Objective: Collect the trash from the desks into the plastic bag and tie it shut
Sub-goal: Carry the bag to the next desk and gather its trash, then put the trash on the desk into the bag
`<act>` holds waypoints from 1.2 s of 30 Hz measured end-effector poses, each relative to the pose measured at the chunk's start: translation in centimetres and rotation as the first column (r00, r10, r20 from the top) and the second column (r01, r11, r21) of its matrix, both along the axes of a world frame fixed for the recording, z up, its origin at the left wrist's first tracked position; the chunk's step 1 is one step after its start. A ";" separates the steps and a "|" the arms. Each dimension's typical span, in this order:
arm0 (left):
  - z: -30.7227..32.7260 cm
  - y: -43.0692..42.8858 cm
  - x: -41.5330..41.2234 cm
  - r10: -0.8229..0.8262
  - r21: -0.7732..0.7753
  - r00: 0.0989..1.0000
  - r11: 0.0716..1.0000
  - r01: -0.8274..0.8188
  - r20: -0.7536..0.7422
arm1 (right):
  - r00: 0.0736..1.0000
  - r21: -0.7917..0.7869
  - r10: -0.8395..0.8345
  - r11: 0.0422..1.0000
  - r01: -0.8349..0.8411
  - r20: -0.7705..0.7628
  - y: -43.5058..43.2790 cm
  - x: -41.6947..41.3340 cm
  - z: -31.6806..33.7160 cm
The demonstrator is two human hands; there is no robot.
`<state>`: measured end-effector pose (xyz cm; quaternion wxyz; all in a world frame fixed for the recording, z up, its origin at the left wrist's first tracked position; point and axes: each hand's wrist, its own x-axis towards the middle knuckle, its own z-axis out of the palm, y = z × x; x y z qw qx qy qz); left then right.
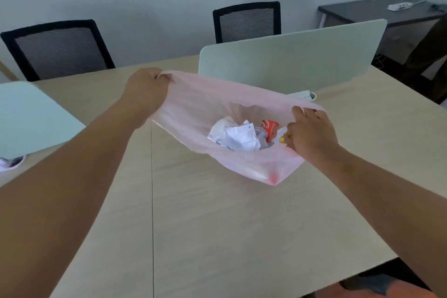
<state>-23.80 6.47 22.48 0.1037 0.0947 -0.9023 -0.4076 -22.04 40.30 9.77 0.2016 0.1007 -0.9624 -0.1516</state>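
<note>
- Head view: pink plastic bag (198,109) rests on desk (242,225), mouth stretched wide
- Left hand (147,89) pinches far rim corner; right hand (312,133) grips near rim, fingers curled round the plastic
- Inside: crumpled paper (239,136), orange wrapper (270,128)
- Judgement: collecting appears finished; tying step at hand
- Next: gather both rim ends together, twist, knot without spilling contents

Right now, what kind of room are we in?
Probably an office: pale wooden desks pushed together with divider screens between them, black mesh chairs behind, and a power strip on the desk.
</note>
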 end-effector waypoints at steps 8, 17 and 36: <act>0.5 -3.1 3.6 0.146 -0.053 0.988 0.988 -0.144 0.042 | 0.852 0.191 0.425 0.904 -0.382 -0.307 1.8 -0.9 0.7; -0.7 -2.6 9.8 0.391 -0.034 0.920 0.920 -0.390 0.017 | 0.951 -0.653 0.124 0.751 0.095 0.282 -1.5 -3.6 -1.6; -4.6 6.0 21.1 0.767 0.255 0.642 0.615 -0.746 0.030 | 0.644 -0.701 0.570 0.709 -0.071 0.510 -9.9 -2.7 -1.7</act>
